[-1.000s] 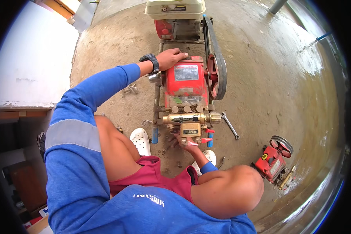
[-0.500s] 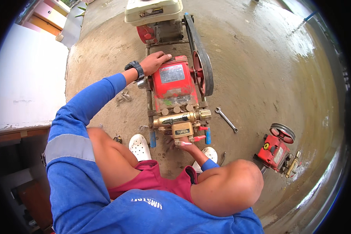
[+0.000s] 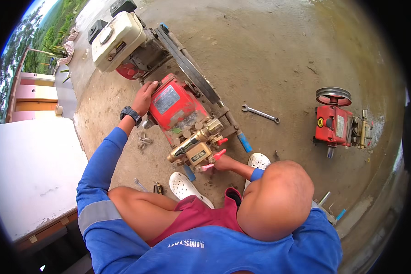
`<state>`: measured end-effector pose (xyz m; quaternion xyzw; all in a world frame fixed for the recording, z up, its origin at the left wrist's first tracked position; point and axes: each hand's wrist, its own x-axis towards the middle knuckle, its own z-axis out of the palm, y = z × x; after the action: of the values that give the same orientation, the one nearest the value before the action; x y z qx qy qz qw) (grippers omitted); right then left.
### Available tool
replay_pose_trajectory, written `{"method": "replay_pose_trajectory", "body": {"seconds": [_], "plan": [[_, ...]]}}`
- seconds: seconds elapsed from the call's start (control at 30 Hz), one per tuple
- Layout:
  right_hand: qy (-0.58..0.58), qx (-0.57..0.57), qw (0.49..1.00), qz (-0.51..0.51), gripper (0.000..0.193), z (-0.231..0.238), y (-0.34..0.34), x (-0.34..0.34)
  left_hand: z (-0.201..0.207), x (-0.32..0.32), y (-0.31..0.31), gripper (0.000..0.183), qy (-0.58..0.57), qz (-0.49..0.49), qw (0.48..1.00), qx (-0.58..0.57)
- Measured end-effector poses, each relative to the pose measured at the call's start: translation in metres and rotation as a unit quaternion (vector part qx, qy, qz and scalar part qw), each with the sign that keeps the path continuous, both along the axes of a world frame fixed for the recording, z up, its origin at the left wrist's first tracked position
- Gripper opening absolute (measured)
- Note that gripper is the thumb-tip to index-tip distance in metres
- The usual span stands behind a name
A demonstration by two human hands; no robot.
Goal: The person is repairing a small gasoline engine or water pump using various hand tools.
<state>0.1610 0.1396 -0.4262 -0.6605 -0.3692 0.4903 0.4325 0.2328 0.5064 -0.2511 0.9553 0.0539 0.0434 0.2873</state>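
Observation:
A red power sprayer pump (image 3: pixel 169 102) sits on a metal frame before me, its far end tilted to the left in the head view. My left hand (image 3: pixel 144 97), with a dark watch at the wrist, is closed over the pump's far left edge. Across the pump's near end runs a brass manifold (image 3: pixel 192 148) with red-handled valves (image 3: pixel 218 155). My right hand (image 3: pixel 222 162) reaches in from the right, beneath the manifold and beside these valves; its fingers are hidden there.
A cream-topped engine (image 3: pixel 118 43) joins the pump by a black belt (image 3: pixel 187 64). A wrench (image 3: pixel 260 113) lies right of the frame. Farther right stands another red pump (image 3: pixel 331 125) with a pulley. Another wrench (image 3: pixel 140 184) lies near my left knee, beside a white wall (image 3: pixel 36 173).
The view has swung, so the pump and engine now slant to the left and more of the yard shows. Both hands stay at the same places on or by the pump.

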Motion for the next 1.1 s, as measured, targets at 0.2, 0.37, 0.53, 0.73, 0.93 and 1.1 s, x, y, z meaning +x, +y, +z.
{"method": "replay_pose_trajectory", "body": {"seconds": [0.2,0.37,0.53,0.73,0.93,1.1], "plan": [[-0.001,-0.038,0.999,-0.002,0.032,-0.018,-0.001,-0.008,-0.007,-0.001,-0.002,0.033,0.046,0.064,0.991,-0.11],[-0.01,-0.011,1.0,-0.006,0.03,-0.026,0.0,-0.011,-0.01,-0.003,0.01,0.028,-0.041,-0.063,0.994,0.078],[-0.073,0.085,0.994,-0.012,0.021,-0.042,-0.003,-0.011,-0.004,0.0,0.006,0.03,0.004,-0.032,0.997,0.076],[-0.121,0.113,0.985,0.048,0.029,-0.025,-0.004,-0.001,-0.005,-0.003,0.01,0.032,0.025,-0.04,0.997,0.054],[-0.015,0.103,0.994,0.015,0.021,-0.005,-0.008,-0.001,-0.014,-0.004,0.018,0.035,-0.004,-0.052,0.996,0.071],[0.067,0.013,0.997,0.037,0.017,0.019,-0.005,0.004,-0.006,0.001,0.011,0.042,0.128,0.088,0.978,-0.14]]}}
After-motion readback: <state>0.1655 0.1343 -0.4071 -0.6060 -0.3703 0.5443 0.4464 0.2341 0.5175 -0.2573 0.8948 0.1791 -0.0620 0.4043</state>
